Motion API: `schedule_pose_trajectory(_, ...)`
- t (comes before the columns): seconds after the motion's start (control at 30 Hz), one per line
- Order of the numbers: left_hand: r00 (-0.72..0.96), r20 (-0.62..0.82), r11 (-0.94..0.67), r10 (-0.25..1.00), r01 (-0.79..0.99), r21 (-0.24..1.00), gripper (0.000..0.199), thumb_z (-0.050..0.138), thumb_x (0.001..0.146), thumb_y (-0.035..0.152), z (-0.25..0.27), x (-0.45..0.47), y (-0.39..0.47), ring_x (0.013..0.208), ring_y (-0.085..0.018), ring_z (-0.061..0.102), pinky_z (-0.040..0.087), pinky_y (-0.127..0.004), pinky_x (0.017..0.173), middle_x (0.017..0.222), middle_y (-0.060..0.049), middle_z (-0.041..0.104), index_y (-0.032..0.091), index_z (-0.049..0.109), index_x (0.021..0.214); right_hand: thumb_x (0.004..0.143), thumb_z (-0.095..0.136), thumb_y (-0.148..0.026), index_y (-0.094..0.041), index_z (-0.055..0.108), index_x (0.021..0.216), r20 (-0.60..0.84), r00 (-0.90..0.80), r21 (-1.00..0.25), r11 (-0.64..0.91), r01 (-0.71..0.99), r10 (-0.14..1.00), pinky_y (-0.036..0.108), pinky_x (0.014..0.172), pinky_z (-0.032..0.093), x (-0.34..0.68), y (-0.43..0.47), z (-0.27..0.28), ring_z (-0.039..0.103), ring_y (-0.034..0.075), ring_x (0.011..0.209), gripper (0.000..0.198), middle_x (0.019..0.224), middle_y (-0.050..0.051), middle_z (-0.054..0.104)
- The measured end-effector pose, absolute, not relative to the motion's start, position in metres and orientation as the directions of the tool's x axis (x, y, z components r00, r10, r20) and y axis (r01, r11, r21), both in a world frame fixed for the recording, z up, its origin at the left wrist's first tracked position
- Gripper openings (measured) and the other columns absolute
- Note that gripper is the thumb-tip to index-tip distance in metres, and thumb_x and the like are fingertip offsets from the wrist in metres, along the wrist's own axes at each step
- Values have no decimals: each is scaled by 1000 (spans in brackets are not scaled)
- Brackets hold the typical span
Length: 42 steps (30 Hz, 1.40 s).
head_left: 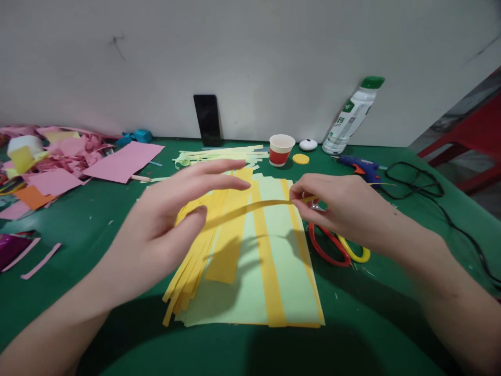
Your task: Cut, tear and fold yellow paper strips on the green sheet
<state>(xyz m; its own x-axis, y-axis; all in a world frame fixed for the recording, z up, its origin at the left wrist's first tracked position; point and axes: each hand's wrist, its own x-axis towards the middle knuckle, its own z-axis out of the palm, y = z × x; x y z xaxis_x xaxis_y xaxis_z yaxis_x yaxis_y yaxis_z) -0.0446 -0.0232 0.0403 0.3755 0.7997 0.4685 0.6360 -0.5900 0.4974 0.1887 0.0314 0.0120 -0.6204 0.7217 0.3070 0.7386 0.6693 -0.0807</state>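
My right hand (336, 203) pinches a thin yellow paper strip (266, 203) between thumb and fingertips. The strip stretches leftward in a slight curve, its far end passing near my left thumb. My left hand (164, 224) hovers with thumb and fingers apart, holding nothing. Under both hands lie pale green paper sheets (242, 303), with a wide yellow piece (225, 256) and a long yellow band (270, 277) on top. A bundle of cut yellow strips (191, 266) fans out below my left hand. Scissors (331, 250) with red and yellow handles rest partly beneath my right hand.
Along the white wall stand a black phone (207, 121), a red-and-white paper cup (281, 151) and a leaning bottle (352, 117). A blue glue gun (360, 166) with a black cable (450, 214) lies right. Pink paper scraps (74, 162) pile up left on the green table (129, 344).
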Motion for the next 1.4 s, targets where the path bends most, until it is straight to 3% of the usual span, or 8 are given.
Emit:
schedule_pose_trajectory(0.1, 295, 493, -564, 819, 572, 596, 33, 36, 82, 7, 41, -45, -22, 114, -17, 47, 39, -27, 94, 116, 7, 57, 25, 63, 85, 76, 46, -16, -16, 54, 72, 283, -618, -71, 659, 749, 733, 24, 48, 35, 188, 30, 13, 55, 14, 59, 9, 68, 0, 61)
schedule_pose_trajectory(0.2, 361, 347, -500, 866, 588, 636, 29, 34, 86, 17, 32, -37, -17, 100, -15, 57, 47, -25, 79, 107, 2, 63, 22, 61, 96, 77, 46, -15, -17, 54, 74, 242, -656, -161, 697, 699, 715, 24, 51, 36, 185, 26, 14, 56, 13, 60, 9, 70, -1, 62)
schedule_pose_trajectory(0.3, 471, 125, -465, 873, 728, 504, 33, 47, 83, 38, 15, -26, -14, 85, -18, 61, 46, -26, 69, 96, -3, 67, 19, 58, 107, 77, 46, -14, -18, 55, 74, 261, -687, -239, 735, 635, 678, 24, 53, 36, 179, 20, 14, 55, 11, 59, 10, 71, -2, 62)
schedule_pose_trajectory(0.47, 557, 58, -532, 829, 751, 390, 30, 37, 88, 24, -3, -17, -14, 39, -8, 43, 26, -21, 42, 47, 3, 54, 16, 62, 74, 79, 48, -15, -16, 56, 75, 309, -711, -281, 775, 566, 632, 24, 54, 38, 166, 11, 7, 56, 12, 61, 9, 72, 0, 64)
schedule_pose_trajectory(0.67, 558, 114, -554, 822, 737, 388, 31, 36, 87, 20, -1, -17, -20, 36, -6, 34, 24, -19, 40, 44, 4, 46, 13, 59, 67, 82, 47, -17, -14, 57, 76, 415, -684, -322, 800, 507, 600, 23, 51, 37, 157, 3, -1, 56, 11, 60, 12, 70, 1, 63)
schedule_pose_trajectory(0.9, 536, 162, -553, 829, 742, 379, 31, 37, 87, 20, 7, -20, -20, 36, -7, 44, 30, -18, 42, 48, 1, 57, 14, 64, 74, 78, 46, -13, -16, 54, 70, 468, -614, -210, 755, 622, 636, 23, 50, 37, 164, 7, 5, 52, 11, 55, 12, 66, 1, 62)
schedule_pose_trajectory(1.13, 499, 170, -525, 850, 769, 365, 31, 38, 86, 20, 15, -25, -16, 44, -9, 56, 35, -18, 45, 56, 0, 64, 15, 64, 71, 74, 51, -13, -17, 51, 67, 434, -486, -264, 623, 737, 759, 25, 55, 41, 181, 27, 11, 54, 12, 59, 8, 67, 0, 60)
schedule_pose_trajectory(1.4, 468, 187, -503, 864, 780, 371, 32, 38, 85, 21, 18, -27, -14, 41, -8, 55, 37, -18, 45, 59, -1, 67, 14, 65, 69, 72, 54, -14, -17, 51, 64, 484, -406, -172, 539, 824, 775, 25, 51, 35, 194, 42, 13, 49, 12, 53, 9, 61, 0, 58)
